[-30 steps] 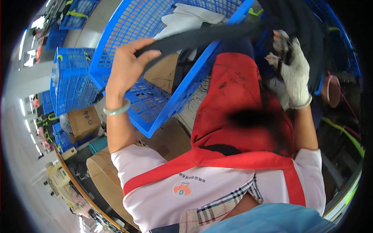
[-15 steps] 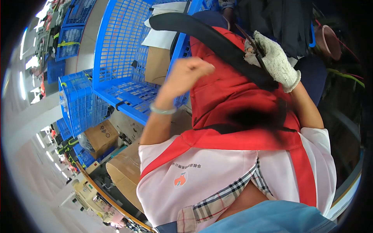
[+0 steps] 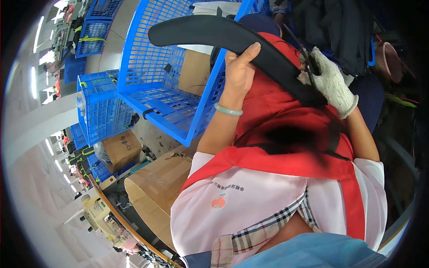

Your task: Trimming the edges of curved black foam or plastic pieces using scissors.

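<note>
A long, curved black padded strap (image 3: 201, 32) stretches across my lap, its rounded end out over a blue basket. My bare left hand (image 3: 240, 69), with a pale bangle at the wrist, is closed on the strap's near edge, thumb on top and fingers underneath. At the strap's other end is my right hand (image 3: 334, 85) in a white knitted glove. It is closed round a dark, narrow tool that looks like scissors (image 3: 292, 36), the blade pointing away from me. Whether the right fingertips touch the strap I cannot tell.
The blue plastic basket (image 3: 154, 117) at front left contains cardboard and white sheets. More black straps (image 3: 342, 31) are piled at far right, near a pink basket (image 3: 388, 62). Stacked blue crates (image 3: 100, 111), cardboard boxes (image 3: 154, 190) and a sewing machine (image 3: 100, 216) stand to my left.
My left hand, blurred and off the strap before, has moved right and now grips it. The strap's far end has shifted left. My right hand keeps its hold on the dark tool.
</note>
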The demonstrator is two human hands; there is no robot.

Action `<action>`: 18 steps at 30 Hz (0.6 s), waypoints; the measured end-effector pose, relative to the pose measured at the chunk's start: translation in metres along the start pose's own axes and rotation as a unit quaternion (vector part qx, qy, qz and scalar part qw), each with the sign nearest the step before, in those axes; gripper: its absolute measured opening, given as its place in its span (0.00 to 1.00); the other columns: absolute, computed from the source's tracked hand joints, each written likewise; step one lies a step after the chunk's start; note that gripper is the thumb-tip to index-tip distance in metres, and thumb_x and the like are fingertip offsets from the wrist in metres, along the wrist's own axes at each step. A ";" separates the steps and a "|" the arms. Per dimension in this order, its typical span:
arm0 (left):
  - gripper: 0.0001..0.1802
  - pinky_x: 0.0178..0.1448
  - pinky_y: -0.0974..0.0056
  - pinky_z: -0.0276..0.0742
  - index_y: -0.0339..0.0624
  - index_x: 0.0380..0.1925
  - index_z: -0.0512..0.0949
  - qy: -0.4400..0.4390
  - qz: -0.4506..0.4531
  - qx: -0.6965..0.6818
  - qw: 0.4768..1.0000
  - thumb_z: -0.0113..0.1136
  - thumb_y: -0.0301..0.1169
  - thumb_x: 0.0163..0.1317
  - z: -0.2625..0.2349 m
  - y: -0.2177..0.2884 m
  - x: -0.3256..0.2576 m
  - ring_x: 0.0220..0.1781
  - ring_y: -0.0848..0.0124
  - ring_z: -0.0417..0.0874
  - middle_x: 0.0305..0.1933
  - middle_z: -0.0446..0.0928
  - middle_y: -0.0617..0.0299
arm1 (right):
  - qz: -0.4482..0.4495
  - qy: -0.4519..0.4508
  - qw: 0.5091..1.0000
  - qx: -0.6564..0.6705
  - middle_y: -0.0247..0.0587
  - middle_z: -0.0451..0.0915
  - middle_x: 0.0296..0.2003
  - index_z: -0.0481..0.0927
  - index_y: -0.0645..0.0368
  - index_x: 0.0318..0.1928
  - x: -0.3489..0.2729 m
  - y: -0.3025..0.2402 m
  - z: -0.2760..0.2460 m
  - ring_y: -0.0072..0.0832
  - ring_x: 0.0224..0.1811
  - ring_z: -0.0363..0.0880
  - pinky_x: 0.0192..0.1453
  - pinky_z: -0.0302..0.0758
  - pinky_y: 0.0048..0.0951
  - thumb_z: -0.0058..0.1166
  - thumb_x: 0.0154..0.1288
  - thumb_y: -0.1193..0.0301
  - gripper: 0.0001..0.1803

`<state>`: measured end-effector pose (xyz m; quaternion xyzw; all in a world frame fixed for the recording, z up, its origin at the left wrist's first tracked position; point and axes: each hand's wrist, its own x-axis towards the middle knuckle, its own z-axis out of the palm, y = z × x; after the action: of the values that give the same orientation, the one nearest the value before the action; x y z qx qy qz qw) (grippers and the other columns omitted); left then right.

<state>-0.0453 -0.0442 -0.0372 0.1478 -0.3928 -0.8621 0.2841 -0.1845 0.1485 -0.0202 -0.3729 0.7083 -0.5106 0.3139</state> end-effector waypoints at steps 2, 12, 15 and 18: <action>0.14 0.57 0.64 0.74 0.40 0.45 0.76 0.005 -0.001 0.004 1.000 0.60 0.19 0.59 -0.003 0.004 -0.003 0.48 0.69 0.79 0.46 0.78 0.62 | 0.038 -0.029 0.991 -0.122 0.42 0.78 0.28 0.72 0.64 0.44 0.000 -0.013 0.004 0.30 0.31 0.78 0.37 0.74 0.31 0.64 0.58 0.64 0.21; 0.16 0.60 0.59 0.74 0.42 0.48 0.75 -0.004 -0.013 -0.077 0.997 0.59 0.19 0.60 0.010 0.013 0.000 0.50 0.67 0.79 0.47 0.78 0.63 | -0.069 -0.026 0.981 -0.178 0.54 0.76 0.29 0.73 0.66 0.46 -0.001 -0.008 0.006 0.47 0.33 0.77 0.39 0.72 0.37 0.66 0.51 0.53 0.32; 0.16 0.59 0.58 0.75 0.42 0.48 0.75 -0.024 0.011 -0.073 0.997 0.59 0.19 0.59 0.011 0.013 -0.001 0.50 0.66 0.80 0.47 0.79 0.61 | -0.067 -0.019 0.985 -0.155 0.54 0.76 0.29 0.73 0.66 0.47 -0.003 -0.012 0.009 0.47 0.33 0.77 0.39 0.71 0.38 0.66 0.51 0.52 0.33; 0.16 0.59 0.58 0.75 0.42 0.47 0.76 -0.046 0.005 -0.051 0.998 0.59 0.18 0.59 0.018 0.013 -0.004 0.50 0.66 0.80 0.46 0.79 0.61 | -0.076 -0.006 0.988 -0.134 0.53 0.76 0.28 0.73 0.67 0.47 0.003 -0.002 0.011 0.47 0.32 0.77 0.38 0.71 0.38 0.67 0.51 0.51 0.34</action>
<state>-0.0460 -0.0380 -0.0161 0.0910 -0.3619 -0.8854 0.2773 -0.1767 0.1403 -0.0218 -0.4675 0.7377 -0.4316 0.2257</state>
